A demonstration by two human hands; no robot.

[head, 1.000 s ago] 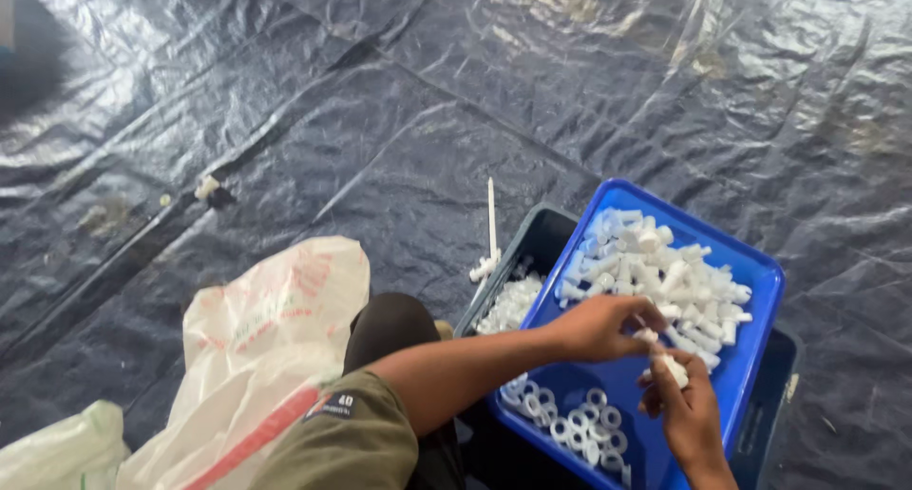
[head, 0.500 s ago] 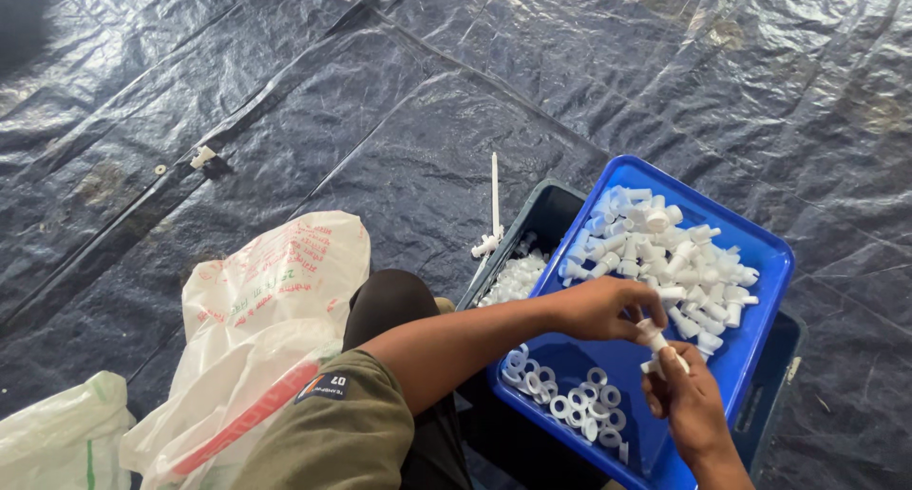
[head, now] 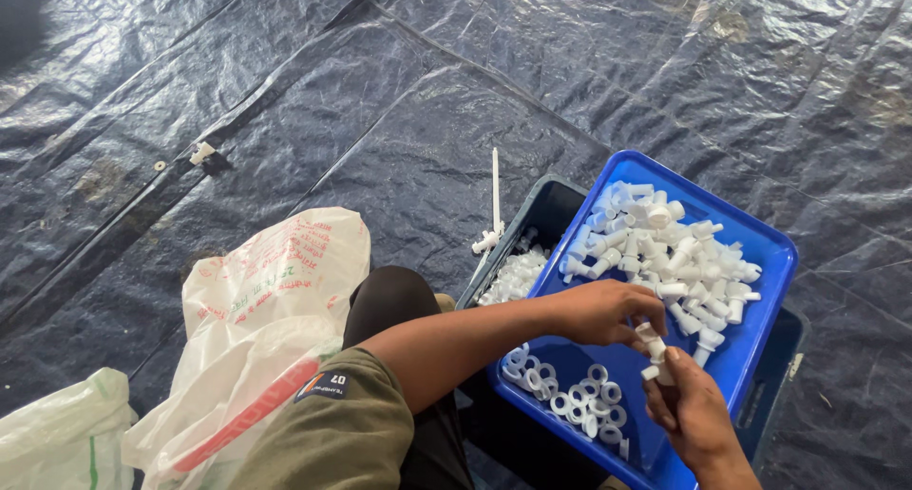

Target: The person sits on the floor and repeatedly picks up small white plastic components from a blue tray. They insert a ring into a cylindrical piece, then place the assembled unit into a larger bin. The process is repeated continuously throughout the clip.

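Fitting small white plastic pieces together over the blue tray

My left hand [head: 603,311] pinches the top of a short white tube piece [head: 652,342], while my right hand [head: 692,409] is closed around its lower end; both meet above the near edge of the blue tray [head: 750,343]. At the tray's far end lies a large heap of loose tube pieces [head: 665,248], smooth, matte, stubby cylinders, so I judge most remain. Near its front corner sits a smaller cluster of white rings [head: 570,395]. A dark bin [head: 546,215] beneath holds more white parts. Crinkled plastic bags [head: 275,291] rest on the glossy black floor sheet [head: 285,82].
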